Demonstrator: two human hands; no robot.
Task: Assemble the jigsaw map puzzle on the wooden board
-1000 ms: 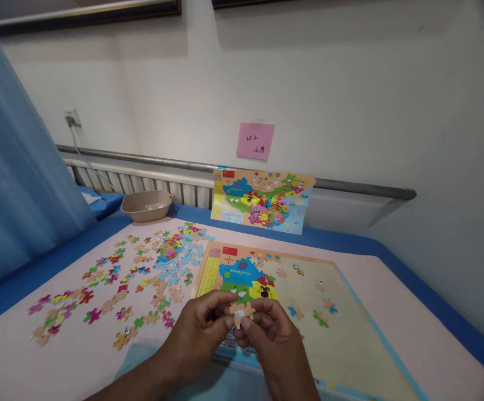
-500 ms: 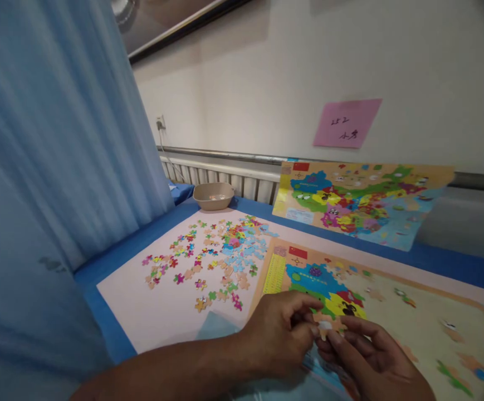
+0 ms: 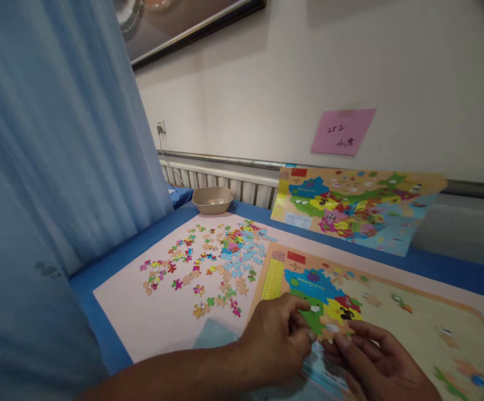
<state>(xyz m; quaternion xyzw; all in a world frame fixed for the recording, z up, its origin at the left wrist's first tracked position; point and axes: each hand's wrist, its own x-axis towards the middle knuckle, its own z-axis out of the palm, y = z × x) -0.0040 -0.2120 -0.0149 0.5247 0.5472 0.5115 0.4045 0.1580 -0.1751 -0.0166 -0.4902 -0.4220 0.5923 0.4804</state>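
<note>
Both hands, left [image 3: 277,342] and right [image 3: 375,367], pinch one small piece [image 3: 332,328] between fingertips just above the puzzle board [image 3: 425,323], probably to match its shape; loose pieces [image 3: 208,262] lie left.

puzzle board [image 3: 417,312]: printed card, matt, smooth | loose puzzle pieces [image 3: 208,262]: card, colour-printed fronts, plain tan backs | reference map [image 3: 356,209]: printed sheet, slight sheen | bench [image 3: 158,317]: pink matt cover, blue cloth edge | bowl [image 3: 213,199]: beige plastic, matt | curtain [image 3: 49,139]: blue cloth, pleated | rail [image 3: 225,160]: metal, dull grey | note [image 3: 342,131]: pink paper
</note>
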